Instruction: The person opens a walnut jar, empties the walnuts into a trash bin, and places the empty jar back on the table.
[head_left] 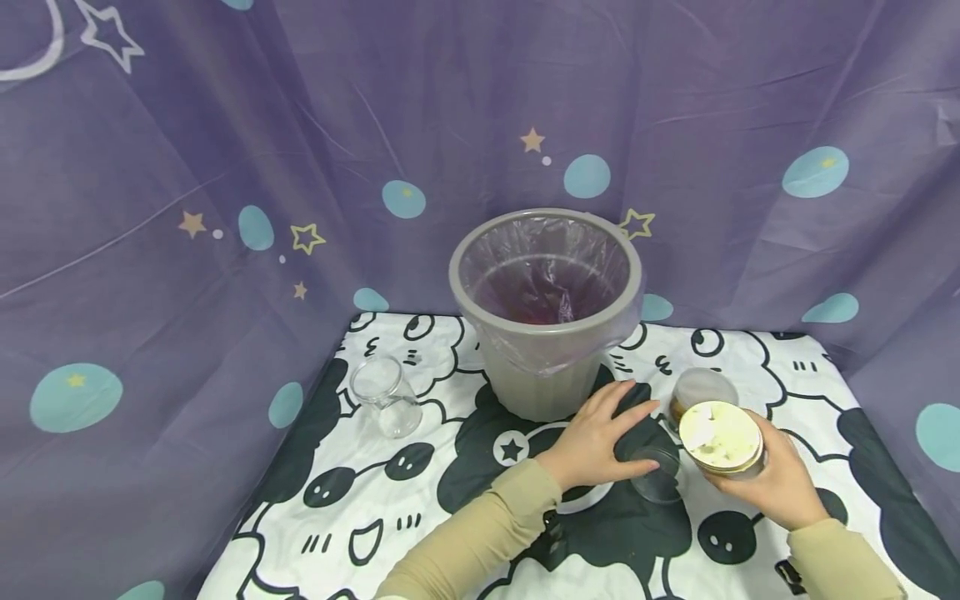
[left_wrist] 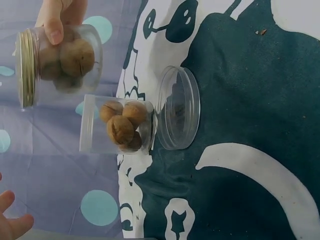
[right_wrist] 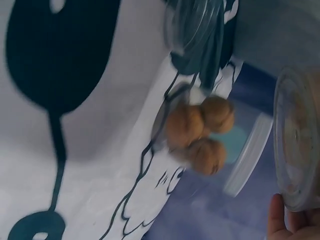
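My right hand (head_left: 780,487) grips a clear jar (left_wrist: 57,65) with a gold lid (head_left: 722,435); brown walnuts (left_wrist: 77,57) show through its wall. It is held up off the cloth. Just behind it a second clear jar (left_wrist: 142,112) stands upright with several walnuts (left_wrist: 120,130) inside and a translucent whitish lid (head_left: 705,387). My left hand (head_left: 592,442) is spread with fingers apart and holds nothing. Beside its thumb a shallow clear round piece (left_wrist: 180,107), a dish or lid, lies on the cloth; whether the thumb touches it I cannot tell.
A grey bin (head_left: 547,367) with a thin plastic liner stands at the back middle. To the left stands a clear glass vessel (head_left: 386,396). A black-and-white patterned cloth (head_left: 420,533) covers the table, and a purple curtain (head_left: 450,100) hangs behind.
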